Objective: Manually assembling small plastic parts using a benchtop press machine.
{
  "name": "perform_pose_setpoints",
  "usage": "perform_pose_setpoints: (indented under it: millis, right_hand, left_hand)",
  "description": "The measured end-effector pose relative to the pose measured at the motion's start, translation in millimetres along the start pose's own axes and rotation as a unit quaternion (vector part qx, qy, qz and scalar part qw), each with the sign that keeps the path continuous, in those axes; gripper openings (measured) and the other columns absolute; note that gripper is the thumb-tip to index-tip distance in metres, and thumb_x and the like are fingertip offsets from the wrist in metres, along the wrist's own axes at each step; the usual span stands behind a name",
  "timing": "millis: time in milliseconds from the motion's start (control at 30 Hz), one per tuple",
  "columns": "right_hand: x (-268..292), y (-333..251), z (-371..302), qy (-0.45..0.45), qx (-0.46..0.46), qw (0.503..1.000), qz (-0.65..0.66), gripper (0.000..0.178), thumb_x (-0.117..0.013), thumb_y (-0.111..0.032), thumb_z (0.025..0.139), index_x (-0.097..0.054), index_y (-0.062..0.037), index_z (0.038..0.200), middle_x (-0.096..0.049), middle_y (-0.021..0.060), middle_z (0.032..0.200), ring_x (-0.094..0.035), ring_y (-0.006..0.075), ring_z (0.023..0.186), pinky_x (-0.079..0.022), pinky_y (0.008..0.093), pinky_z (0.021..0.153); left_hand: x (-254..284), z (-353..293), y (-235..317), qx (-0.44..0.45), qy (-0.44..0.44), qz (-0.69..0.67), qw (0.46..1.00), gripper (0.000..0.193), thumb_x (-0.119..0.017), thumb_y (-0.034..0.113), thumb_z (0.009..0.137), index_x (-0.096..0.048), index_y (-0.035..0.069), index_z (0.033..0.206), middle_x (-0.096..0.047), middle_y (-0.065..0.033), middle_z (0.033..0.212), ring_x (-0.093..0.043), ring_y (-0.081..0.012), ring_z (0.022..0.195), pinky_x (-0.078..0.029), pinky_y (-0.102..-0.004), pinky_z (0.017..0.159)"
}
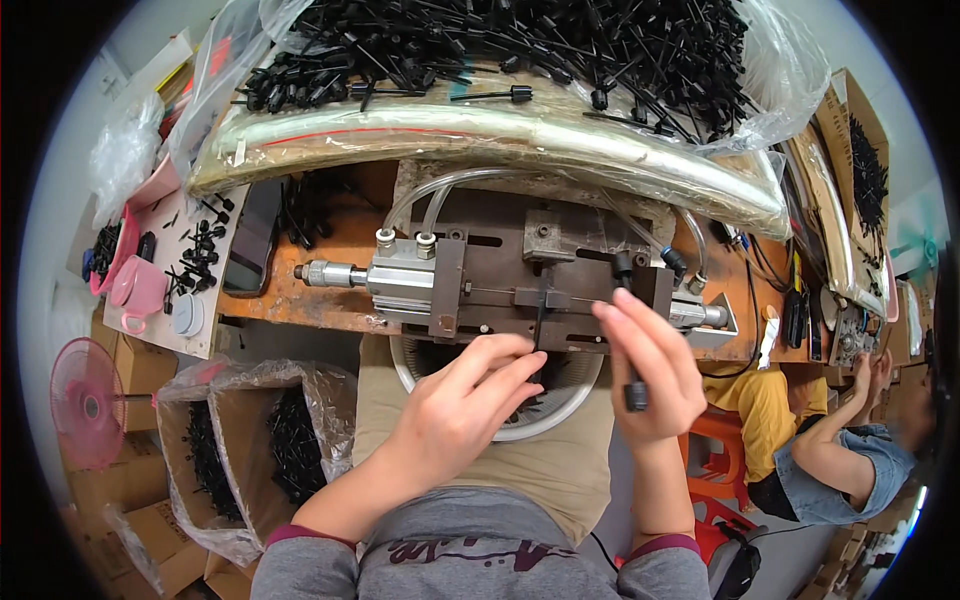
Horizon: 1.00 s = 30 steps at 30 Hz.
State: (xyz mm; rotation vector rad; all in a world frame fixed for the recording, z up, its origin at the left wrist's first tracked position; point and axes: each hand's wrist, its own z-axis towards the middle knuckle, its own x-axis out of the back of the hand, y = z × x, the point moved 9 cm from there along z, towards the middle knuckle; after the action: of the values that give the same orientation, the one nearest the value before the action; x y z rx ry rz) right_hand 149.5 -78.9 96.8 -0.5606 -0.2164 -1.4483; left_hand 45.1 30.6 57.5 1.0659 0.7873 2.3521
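Where the two hands meet in front of the metal jig (520,275), the left hand (455,410) reaches up with fingers extended and nearly together, their tips touching a thin black stem part (541,318) that stands upright at the jig's front edge; whether the fingers actually pinch it cannot be told. Right hand (650,370): closed around a second black part (636,392), its thick end showing between thumb and curled fingers, the forefinger raised toward the jig's right block.

Jig: brown steel plate bolted on an orange-brown bench (330,290), with a silver pneumatic cylinder (395,275) at the left, fed by clear hoses (425,195), and a thin rod running right to the seat where the stem part stands.

Behind the jig: a long tray wrapped in clear plastic (480,135), heaped with black stem parts (520,45), overhanging the bench's far edge.

Below the jig, under the hands: a round white fan guard (560,405), partly hidden by both hands.

Left side: a dark phone (252,235), loose black parts on a white board (195,255), a pink cup (135,285), a pink fan (85,400), and bag-lined cartons (260,430) holding more black parts.

Right side: another person (830,460) seated in denim, hands raised, well apart from the jig.
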Motion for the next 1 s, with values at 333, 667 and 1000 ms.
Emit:
perform_pose_setpoints:
  millis: [333,667,1000]
  right_hand:
    - [25,5,-25,0.090,-0.103,0.983,0.123,0.030,-0.069,0.015,0.081,-0.064,0.0043,0.109,-0.070,0.0234,0.106,-0.073,0.0302,0.084,-0.060,0.0331,0.071]
    - [25,-6,-18,0.039,-0.022,0.998,-0.054,0.030,-0.084,0.004,0.066,-0.074,-0.0014,0.094,-0.070,0.0104,0.092,-0.067,0.0219,0.069,-0.053,0.0285,0.058]
    - [11,-31,-26,0.011,0.102,0.981,-0.167,0.031,-0.083,0.004,0.061,-0.076,-0.0031,0.091,-0.061,0.0009,0.084,-0.050,0.0120,0.063,-0.042,0.0248,0.052]
  left_hand:
    - [-32,4,4,-0.074,-0.045,0.231,0.969,0.025,-0.077,0.011,0.074,-0.071,0.001,0.095,-0.067,-0.0123,0.124,-0.065,-0.0171,0.068,-0.053,-0.0276,0.065]
    - [-33,12,-6,-0.036,-0.073,0.214,0.974,0.023,-0.078,0.012,0.074,-0.072,0.002,0.095,-0.067,-0.0110,0.126,-0.063,-0.0169,0.061,-0.052,-0.0269,0.061]
    - [-30,15,-4,-0.021,-0.078,0.203,0.976,0.025,-0.079,0.011,0.073,-0.072,0.003,0.096,-0.068,-0.0114,0.124,-0.063,-0.0184,0.057,-0.052,-0.0277,0.057]
